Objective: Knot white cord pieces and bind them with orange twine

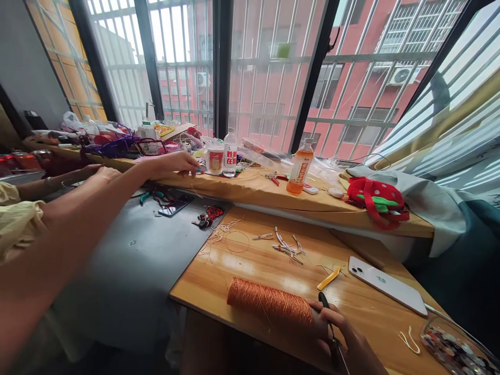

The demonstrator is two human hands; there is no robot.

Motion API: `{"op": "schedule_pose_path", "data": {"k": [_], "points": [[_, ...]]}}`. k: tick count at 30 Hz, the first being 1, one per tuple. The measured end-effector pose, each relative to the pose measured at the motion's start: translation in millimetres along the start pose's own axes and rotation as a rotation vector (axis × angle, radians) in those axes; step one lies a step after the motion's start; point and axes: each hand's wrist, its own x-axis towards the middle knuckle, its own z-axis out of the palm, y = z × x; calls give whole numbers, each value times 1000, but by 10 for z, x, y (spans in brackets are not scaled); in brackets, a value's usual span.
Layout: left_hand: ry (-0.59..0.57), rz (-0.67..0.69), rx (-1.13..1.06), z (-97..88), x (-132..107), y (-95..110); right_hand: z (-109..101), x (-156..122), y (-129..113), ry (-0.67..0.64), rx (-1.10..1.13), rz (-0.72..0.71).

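Observation:
My left hand (183, 162) reaches across to the cloth-covered ledge beside a paper cup (215, 161), fingers bent downward and somewhat apart. Thin thread shows just below the fingertips; whether they touch it is unclear. At the wooden board's near edge, my right hand (341, 330) grips black-handled scissors (323, 299), their metal part pointing down toward me. The same hand rests against the end of a large spool of orange-brown cord (269, 301), which lies on its side. A yellow-handled tool (330, 279) lies above this hand.
Cord scraps (287, 247) lie on the board (219, 265), with a white phone (386, 284) and a bead box (457, 346) at right. A dark phone (175, 206) and keys (203, 221) lie left. Bottles (300, 169) stand on the ledge. Another person's hand (84, 172) is far left.

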Motion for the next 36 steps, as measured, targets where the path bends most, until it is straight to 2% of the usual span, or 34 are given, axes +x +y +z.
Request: {"op": "schedule_pose_path", "data": {"k": [2, 3, 5, 6, 8, 10, 11, 12, 14, 17, 21, 24, 27, 30, 32, 36], "points": [[21, -11, -192, -4, 35, 244, -2, 19, -11, -45, 29, 39], [60, -12, -287, 61, 65, 389, -2, 25, -19, -78, 36, 67], [128, -11, -447, 345, 122, 681, 1, 28, -32, -127, 42, 108], [106, -17, -522, 555, 136, 813, 5, 26, -36, -141, 40, 118], [-53, -30, -622, 1059, 121, 1019, 16, 14, -34, -153, 31, 118], [-273, -125, -587, 1559, 57, 1125, 27, -4, -21, -156, 23, 112], [-331, -185, -541, 1765, 17, 1142, 31, -12, -13, -159, 21, 107], [-354, -214, -517, 1924, -22, 1137, 33, -18, -7, -159, 20, 102], [-372, -239, -486, 2088, -80, 1081, 33, -20, -5, -160, 10, 99], [-432, -227, -439, 2019, -74, 953, 25, -2, -23, -151, -6, 78], [-475, -197, -320, 1708, 89, 828, 16, 32, -50, -127, -5, 48], [-421, -171, -211, 1512, 184, 809, 13, 39, -57, -105, -11, 36], [-356, -141, -140, 1440, 124, 856, 12, 36, -60, -79, -13, 27], [-404, -19, -113, 1534, -95, 941, 6, 42, -74, -69, -7, 30], [-425, 130, -44, 1669, -275, 983, 0, 49, -91, -81, 1, 42], [-352, 188, 4, 1970, -541, 983, -2, 54, -105, -124, 14, 75]]}}
